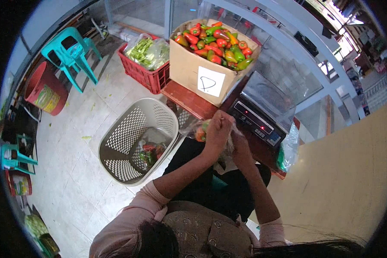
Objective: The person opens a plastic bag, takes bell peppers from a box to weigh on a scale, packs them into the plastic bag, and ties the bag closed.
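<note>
In front of my lap, a clear plastic bag of peppers [200, 132] hangs on the left side of my hands, with red and green showing through it. My left hand [219, 130] is closed, its fingers pinched together on the gathered top of the bag. Just beside it, my right hand [241, 150] is closed on the plastic too, though its fingertips are partly hidden. A cardboard box [189, 69] heaped with red, green and orange peppers [219, 43] stands beyond my hands. To its right sits a black digital scale [258, 122] with a metal pan.
A grey laundry-style basket [116, 135] with bagged peppers [150, 155] stands on the floor at my left. Behind it are a red crate [144, 77] of bagged green vegetables, a teal chair [71, 49] and a red bucket [45, 88]. Plastic bags [290, 148] lie right of the scale.
</note>
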Available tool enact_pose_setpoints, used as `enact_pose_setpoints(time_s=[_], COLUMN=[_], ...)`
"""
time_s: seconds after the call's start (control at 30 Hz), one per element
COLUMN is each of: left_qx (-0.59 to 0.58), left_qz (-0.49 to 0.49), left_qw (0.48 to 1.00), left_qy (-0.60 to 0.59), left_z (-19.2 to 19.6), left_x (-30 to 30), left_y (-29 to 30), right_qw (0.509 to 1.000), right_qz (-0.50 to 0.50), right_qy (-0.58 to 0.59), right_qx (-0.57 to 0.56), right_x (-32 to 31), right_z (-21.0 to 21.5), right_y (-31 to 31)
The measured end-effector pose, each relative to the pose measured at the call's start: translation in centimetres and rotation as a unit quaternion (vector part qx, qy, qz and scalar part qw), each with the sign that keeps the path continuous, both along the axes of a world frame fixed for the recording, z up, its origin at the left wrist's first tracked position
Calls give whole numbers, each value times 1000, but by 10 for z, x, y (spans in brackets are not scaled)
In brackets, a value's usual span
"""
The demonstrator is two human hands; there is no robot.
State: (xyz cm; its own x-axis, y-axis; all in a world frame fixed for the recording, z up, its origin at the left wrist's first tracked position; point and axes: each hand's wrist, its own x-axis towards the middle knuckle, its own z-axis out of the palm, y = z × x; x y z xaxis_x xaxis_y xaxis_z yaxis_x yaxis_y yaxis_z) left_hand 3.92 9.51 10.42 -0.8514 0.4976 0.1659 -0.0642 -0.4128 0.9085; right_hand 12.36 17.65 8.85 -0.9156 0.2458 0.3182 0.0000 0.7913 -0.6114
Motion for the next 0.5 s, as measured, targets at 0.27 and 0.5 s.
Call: enact_pose_setpoints(time_s=[0.27,0.5], left_qx=[-14,-32], left_qz=[20,88], left_qw=[1000,995], left_qy=[-10,29], left_z=[-15,-14], left_x=[11,7], left_y=[2,2], right_qw=[976,984], right_qz=[-11,-47], right_qy=[-203,-150], right_qx=[-78,-79], right_x=[-21,-35], right_z=[1,-25], right_y=[-2,-2])
